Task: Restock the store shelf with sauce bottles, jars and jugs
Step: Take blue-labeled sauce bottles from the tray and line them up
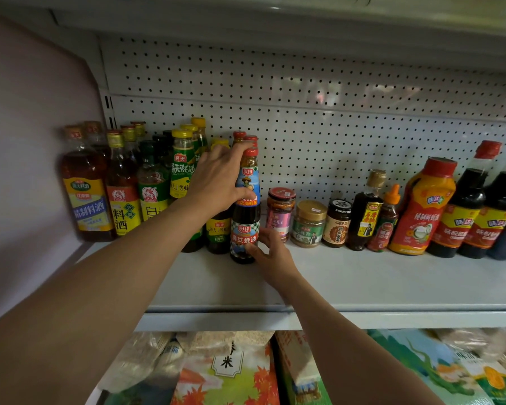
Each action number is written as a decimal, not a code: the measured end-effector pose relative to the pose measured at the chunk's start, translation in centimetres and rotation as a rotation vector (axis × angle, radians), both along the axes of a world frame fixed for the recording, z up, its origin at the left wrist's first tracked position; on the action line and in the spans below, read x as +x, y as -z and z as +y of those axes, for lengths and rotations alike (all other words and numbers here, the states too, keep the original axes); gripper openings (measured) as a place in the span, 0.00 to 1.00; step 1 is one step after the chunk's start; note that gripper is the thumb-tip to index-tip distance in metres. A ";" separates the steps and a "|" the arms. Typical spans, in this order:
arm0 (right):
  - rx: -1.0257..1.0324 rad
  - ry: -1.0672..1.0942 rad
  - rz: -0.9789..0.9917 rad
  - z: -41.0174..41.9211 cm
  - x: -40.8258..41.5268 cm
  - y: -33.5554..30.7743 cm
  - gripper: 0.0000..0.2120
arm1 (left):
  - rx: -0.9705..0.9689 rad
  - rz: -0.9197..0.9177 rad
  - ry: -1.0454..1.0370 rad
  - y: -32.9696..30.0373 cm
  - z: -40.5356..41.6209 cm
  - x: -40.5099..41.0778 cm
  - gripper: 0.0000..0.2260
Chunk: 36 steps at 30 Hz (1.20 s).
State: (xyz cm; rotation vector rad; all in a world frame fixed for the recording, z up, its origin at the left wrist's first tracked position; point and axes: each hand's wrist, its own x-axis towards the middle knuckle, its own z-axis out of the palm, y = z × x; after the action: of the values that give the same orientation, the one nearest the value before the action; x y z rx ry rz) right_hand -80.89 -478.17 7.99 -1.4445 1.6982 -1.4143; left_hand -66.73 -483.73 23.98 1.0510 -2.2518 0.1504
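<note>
A dark oyster-sauce bottle [245,238] with a red cap and a checked red-and-blue label stands upright on the grey shelf [362,285], at the front of a row of like bottles. My left hand [219,179] wraps around its neck and upper label. My right hand [270,255] touches its lower right side with the fingertips, near the base. Green-labelled yellow-capped bottles [183,168] stand just to the left, partly hidden by my left hand.
Cooking-wine bottles [85,188] fill the shelf's far left against the side wall. Right of my hands stand jars [279,213], a red-orange jug [421,209] and dark soy bottles [462,214]. A pegboard [304,112] backs the shelf. Rice bags [228,369] lie below.
</note>
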 end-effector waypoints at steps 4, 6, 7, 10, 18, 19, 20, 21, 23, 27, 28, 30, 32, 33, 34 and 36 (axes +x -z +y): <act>0.001 0.014 0.026 -0.4 0.1 0.1 0.22 | -0.028 -0.017 -0.034 0.1 -0.2 -0.3 0.45; 0.014 0.023 0.048 -0.6 0.1 0.1 0.22 | -0.044 -0.026 -0.049 0.2 -0.4 -0.5 0.45; 0.023 0.025 0.050 -0.8 0.1 0.2 0.22 | -0.049 -0.026 -0.054 0.3 -0.5 -0.6 0.45; 0.038 0.023 0.054 -1.0 0.2 0.3 0.23 | -0.059 -0.033 -0.063 0.3 -0.6 -0.8 0.45; 0.044 -0.003 0.000 -1.1 0.3 0.1 0.23 | -0.092 -0.045 -0.077 0.5 -1.0 -0.9 0.46; 0.043 -0.003 -0.002 -1.1 0.2 0.2 0.23 | -0.097 -0.045 -0.078 0.5 -0.9 -0.9 0.46; 0.044 -0.002 0.000 -1.2 0.2 0.3 0.23 | -0.102 -0.045 -0.080 0.5 -0.9 -0.9 0.46; 0.044 0.003 0.012 -1.2 0.3 0.3 0.23 | -0.106 -0.046 -0.081 0.4 -0.8 -0.9 0.46; 0.038 0.020 0.053 -1.3 0.3 0.5 0.23 | -0.123 -0.053 -0.090 0.3 -0.6 -1.0 0.45; 0.038 0.038 0.074 -1.2 0.2 0.6 0.24 | -0.208 -0.038 -0.106 0.9 -0.3 -0.7 0.47; 0.035 0.041 0.068 -1.0 0.1 0.6 0.24 | -0.238 -0.009 -0.097 1.4 -0.2 -0.4 0.48; -0.012 0.046 0.039 -0.7 0.0 0.6 0.23 | -0.242 0.134 -0.078 3.1 0.4 0.5 0.48; -0.076 0.085 -0.050 -0.2 0.1 0.3 0.19 | -0.171 0.337 -0.088 5.7 1.4 1.3 0.46; -0.110 0.128 -0.089 0.0 0.2 0.1 0.16 | -0.118 0.408 -0.097 7.5 1.9 1.6 0.45; -0.144 0.184 -0.100 0.1 0.0 0.0 0.12 | -0.065 0.444 -0.105 9.5 2.3 1.9 0.43; -0.236 0.297 -0.066 0.1 -0.7 -0.9 0.06 | 0.043 0.448 -0.111 13.4 2.8 2.2 0.41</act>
State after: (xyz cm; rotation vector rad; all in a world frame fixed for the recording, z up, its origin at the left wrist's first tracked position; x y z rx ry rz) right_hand -81.58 -478.06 8.84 -1.2826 1.8083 -1.8538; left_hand -64.50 -480.95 10.56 1.1073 -1.8018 -0.0814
